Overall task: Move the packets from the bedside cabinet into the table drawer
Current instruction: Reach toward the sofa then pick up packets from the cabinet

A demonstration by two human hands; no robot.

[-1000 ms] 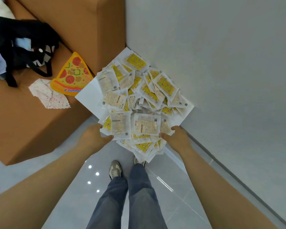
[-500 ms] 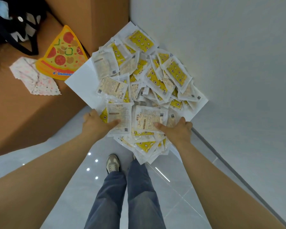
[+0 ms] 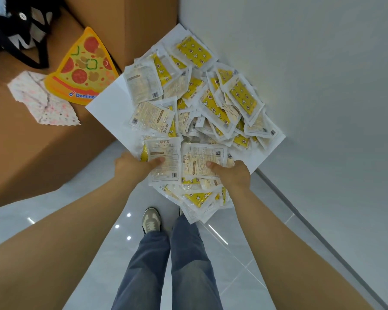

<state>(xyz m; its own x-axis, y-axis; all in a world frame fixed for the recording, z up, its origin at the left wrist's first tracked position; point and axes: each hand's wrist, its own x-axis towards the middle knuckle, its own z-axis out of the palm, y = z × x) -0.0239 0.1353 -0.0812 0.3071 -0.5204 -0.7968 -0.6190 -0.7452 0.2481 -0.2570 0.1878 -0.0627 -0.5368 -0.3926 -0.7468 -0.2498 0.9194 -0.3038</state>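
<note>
Nearest the camera, well short of the white flat cabinet top [image 3: 108, 108], stand 2 legs in blue denim jeans [image 3: 166, 265] on glossy pale grey floor tiles [image 3: 76, 220]. 1 beige and white shoe [image 3: 151, 220] shows below the top's near corner.

At that near corner, the left hand [image 3: 132, 166] has its thumb pressed down on a white printed packet and pinches it from the edge. The other fingers are hidden beneath, so how far they curl cannot be told. The right hand [image 3: 232, 175] sits just beside it, toward the top's right edge. Its thumb is clamped on a second white packet and its fingers are tucked out of sight below.

The heap of white and yellow plastic packets [image 3: 202, 108] covers most of the cabinet top. Some lie with the yellow patterned face up, others with the white printed back up. Several packets spill past the near corner and hang over the floor under the 2 hands. A bare strip of the top shows along its left edge.

Touching that left edge lies an orange pizza-slice-shaped flat card [image 3: 83, 70] on a brown flat surface [image 3: 31, 153]. Further left of the top is a crumpled white cloth with pink dots [image 3: 43, 101], and beyond it a black fabric bag with straps [image 3: 14, 30]. A plain pale grey wall [image 3: 300, 63] rises along the top's right and far sides.
</note>
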